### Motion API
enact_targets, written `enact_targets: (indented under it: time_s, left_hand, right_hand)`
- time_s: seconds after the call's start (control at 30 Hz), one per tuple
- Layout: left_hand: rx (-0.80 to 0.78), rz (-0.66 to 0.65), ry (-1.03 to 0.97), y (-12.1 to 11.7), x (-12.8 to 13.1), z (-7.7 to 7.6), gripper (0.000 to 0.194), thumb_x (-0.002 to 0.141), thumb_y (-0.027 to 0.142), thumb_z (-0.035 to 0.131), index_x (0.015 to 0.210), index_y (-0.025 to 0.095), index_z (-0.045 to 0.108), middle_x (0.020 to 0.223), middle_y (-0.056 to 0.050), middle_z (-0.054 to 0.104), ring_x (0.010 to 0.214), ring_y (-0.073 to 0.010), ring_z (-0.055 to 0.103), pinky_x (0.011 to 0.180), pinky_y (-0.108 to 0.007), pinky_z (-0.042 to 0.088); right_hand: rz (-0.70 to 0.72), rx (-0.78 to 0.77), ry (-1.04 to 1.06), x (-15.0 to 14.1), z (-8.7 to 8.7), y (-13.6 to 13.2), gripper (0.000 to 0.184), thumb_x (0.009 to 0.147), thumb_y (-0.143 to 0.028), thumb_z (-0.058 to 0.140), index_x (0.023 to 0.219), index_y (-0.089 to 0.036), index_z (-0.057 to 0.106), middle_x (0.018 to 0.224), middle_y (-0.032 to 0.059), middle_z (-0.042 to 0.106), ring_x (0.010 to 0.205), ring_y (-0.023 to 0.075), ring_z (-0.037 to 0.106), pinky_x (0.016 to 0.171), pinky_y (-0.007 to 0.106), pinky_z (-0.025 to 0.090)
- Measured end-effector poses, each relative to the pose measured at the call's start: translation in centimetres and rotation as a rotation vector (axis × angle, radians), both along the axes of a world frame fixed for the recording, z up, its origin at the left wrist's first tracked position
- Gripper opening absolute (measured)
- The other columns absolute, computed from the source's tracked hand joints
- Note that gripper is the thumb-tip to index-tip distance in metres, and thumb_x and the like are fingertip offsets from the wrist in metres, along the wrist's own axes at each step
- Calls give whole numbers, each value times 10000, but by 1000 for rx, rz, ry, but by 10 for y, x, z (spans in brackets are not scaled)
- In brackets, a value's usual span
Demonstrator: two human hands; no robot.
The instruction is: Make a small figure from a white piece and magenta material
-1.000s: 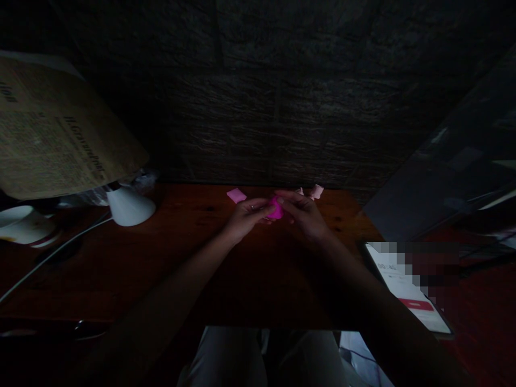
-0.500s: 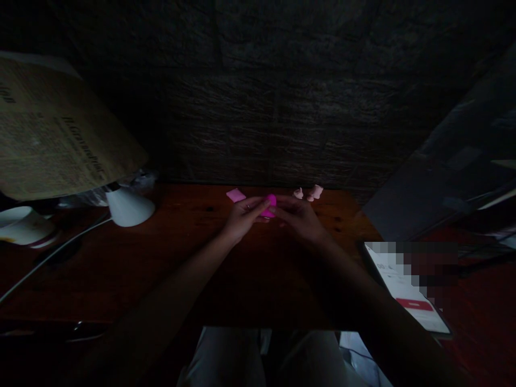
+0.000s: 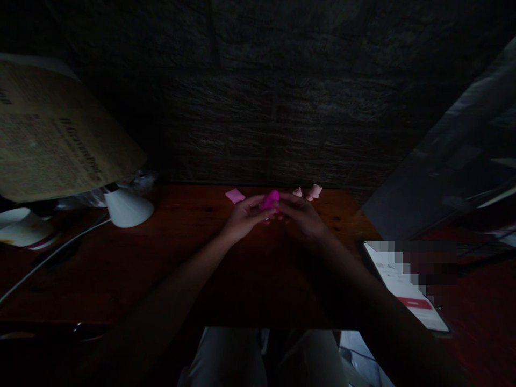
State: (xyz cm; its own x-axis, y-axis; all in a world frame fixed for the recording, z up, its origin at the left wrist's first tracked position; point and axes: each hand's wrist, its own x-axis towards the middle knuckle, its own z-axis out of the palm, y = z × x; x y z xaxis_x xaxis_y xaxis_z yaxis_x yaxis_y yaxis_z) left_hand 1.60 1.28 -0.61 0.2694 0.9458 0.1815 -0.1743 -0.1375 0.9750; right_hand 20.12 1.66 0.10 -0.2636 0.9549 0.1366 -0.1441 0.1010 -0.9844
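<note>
A small bright pink lump (image 3: pixel 269 200), like soft clay, is pinched between the fingertips of both my hands above a dark wooden table (image 3: pixel 181 258). My left hand (image 3: pixel 243 217) closes on it from the left. From the right, my right hand (image 3: pixel 303 215) presses its fingers against the lump. A flat pale pink piece (image 3: pixel 234 195) lies on the table just behind my left hand. Two small pale pink pieces (image 3: pixel 309 192) lie behind my right hand, near the wall.
The room is very dark. A white lamp base (image 3: pixel 127 207) with a cable stands at the left under a sheet of newspaper (image 3: pixel 56 145). A white cup (image 3: pixel 22 228) sits at the far left. A lit phone screen (image 3: pixel 407 293) lies at the right.
The pink lump has been turned and lifted slightly between my fingertips. Both hands stay in the same place.
</note>
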Motion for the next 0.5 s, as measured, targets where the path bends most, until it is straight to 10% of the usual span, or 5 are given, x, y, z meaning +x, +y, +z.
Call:
enact_targets:
  time_s: [0.5]
  left_hand:
    - [79, -1, -19, 4, 1, -7, 607, 645, 315, 918, 1198, 167, 717, 1172, -114, 777, 910, -212, 744, 688, -287, 590]
  right_hand:
    - [9, 45, 12, 1, -1, 2, 406, 708, -527, 880, 988, -241, 812, 794, 7, 747, 612, 103, 584, 576, 255, 453]
